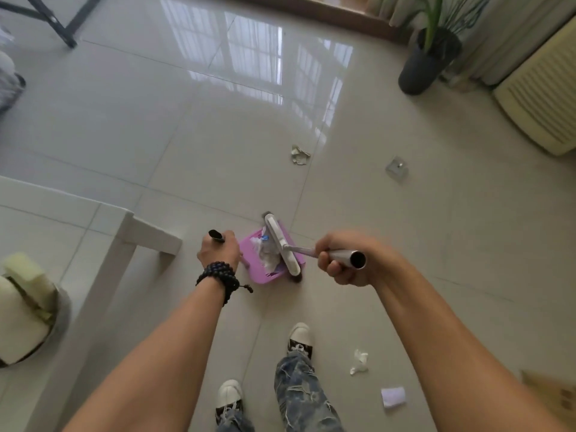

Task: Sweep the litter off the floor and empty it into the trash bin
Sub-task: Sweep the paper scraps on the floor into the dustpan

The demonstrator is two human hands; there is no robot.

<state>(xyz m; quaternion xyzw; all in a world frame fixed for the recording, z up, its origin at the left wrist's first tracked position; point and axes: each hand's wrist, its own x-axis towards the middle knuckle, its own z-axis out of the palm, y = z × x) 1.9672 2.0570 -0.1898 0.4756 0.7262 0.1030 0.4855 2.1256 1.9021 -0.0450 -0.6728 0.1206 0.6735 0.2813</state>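
A pink dustpan (263,271) stands on the tiled floor with crumpled white paper (263,252) inside it. My left hand (218,251) grips the black top of the dustpan handle (216,235). My right hand (341,258) is closed around the silver broom handle (349,256). The white broom head (282,244) lies across the dustpan's right edge. Loose litter lies on the floor: a crumpled scrap (300,154), a clear wrapper (396,169), a white wad (359,361) and a pale folded piece (393,396).
A white table (103,244) stands at the left, with a round bin or stool (29,310) beside it. A dark potted plant (428,60) and a cream radiator (539,98) are at the far right. My two shoes (299,336) are below the dustpan.
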